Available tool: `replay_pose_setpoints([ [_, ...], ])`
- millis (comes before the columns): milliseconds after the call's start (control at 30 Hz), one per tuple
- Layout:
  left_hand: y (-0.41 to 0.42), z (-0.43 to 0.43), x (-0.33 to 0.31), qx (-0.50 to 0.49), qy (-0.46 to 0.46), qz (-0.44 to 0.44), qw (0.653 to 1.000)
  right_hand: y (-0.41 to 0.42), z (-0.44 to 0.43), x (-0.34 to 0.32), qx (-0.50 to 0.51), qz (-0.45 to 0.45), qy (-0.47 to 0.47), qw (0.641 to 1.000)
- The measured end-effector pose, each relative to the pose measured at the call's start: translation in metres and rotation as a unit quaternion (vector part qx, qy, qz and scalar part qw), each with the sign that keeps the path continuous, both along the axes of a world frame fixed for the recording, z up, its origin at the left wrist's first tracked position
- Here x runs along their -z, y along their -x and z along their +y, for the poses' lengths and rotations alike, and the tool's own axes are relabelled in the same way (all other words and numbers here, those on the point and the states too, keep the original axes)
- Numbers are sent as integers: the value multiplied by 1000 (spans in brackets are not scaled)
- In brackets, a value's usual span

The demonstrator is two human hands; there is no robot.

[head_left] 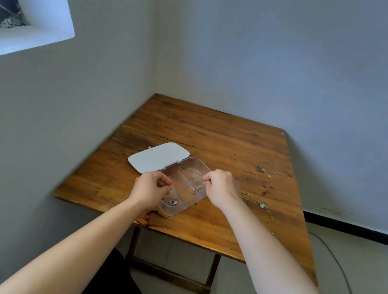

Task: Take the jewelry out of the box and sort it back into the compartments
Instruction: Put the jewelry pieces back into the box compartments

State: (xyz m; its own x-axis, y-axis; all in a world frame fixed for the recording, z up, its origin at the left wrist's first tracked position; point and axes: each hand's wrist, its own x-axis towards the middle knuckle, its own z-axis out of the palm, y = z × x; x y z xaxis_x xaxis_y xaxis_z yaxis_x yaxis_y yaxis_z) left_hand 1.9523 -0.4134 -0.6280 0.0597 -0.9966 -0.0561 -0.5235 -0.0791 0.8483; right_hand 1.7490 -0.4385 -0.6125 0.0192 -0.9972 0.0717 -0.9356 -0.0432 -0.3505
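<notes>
A clear plastic box (pixel 193 167) with compartments lies on the wooden table (pixel 215 135), its white lid (pixel 157 157) folded open to the left. My right hand (pixel 222 187) pinches a thin chain (pixel 198 189) that dangles into a middle compartment. My left hand (pixel 151 188) hovers at the box's near left end, fingers curled; whether it holds anything is unclear. A small silver piece (pixel 172 203) rests in the nearest compartment. A chain necklace with a pale pendant (pixel 260 204) lies on the table right of the box.
The table stands in a room corner, walls close behind and to the left. A window recess (pixel 27 16) is at upper left. A cable (pixel 345 280) runs over the floor on the right. My dark-clothed legs (pixel 112 292) are below the table's front edge.
</notes>
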Motion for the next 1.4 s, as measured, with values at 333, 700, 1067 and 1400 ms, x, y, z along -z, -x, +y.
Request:
replay_pose_setpoints([
  [333,3,-2,1,-8,-2,-14,1000,8,-16,-41,13,-151,181,972],
  [700,3,-5,5,-10,4,-32,999,10,-12,7,-28,13,-43,999],
  [1067,67,-29,-19,104,97,-175,974,125,11,-24,67,-111,-1,992],
  [1400,170,-8,27,261,74,-264,926,190,42,36,143,-93,-71,983],
])
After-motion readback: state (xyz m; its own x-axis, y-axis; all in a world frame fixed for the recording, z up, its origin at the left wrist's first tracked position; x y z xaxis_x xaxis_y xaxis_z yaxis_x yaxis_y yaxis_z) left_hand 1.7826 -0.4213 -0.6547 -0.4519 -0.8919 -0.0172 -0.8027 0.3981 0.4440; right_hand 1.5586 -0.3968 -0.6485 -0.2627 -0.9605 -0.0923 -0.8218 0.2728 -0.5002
